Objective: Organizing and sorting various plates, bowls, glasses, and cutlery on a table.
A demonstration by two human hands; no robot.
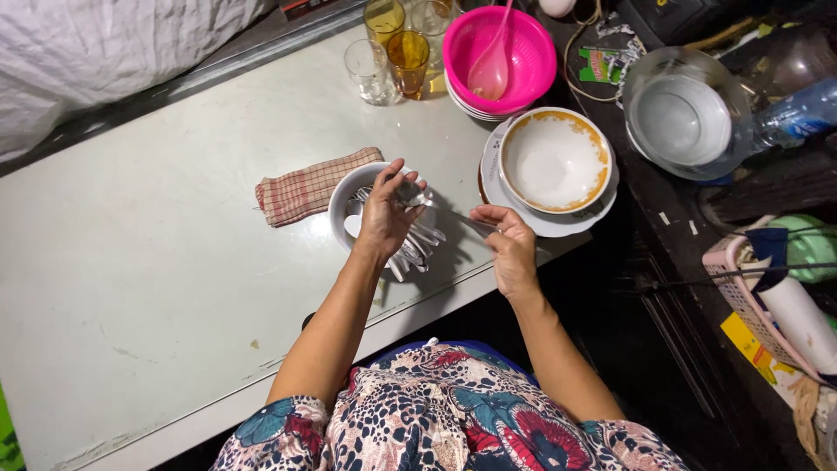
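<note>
Checked cloth (305, 187) on table (157, 262); pink bowl (500, 52), glasses (392, 52), orange-rimmed bowl (555, 160) behind.

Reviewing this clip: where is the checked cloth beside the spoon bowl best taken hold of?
Probably the checked cloth's left end, pinched from above. It lies flat and folded on the table; that end is free, while its right end meets the spoon bowl under the left hand.
</note>
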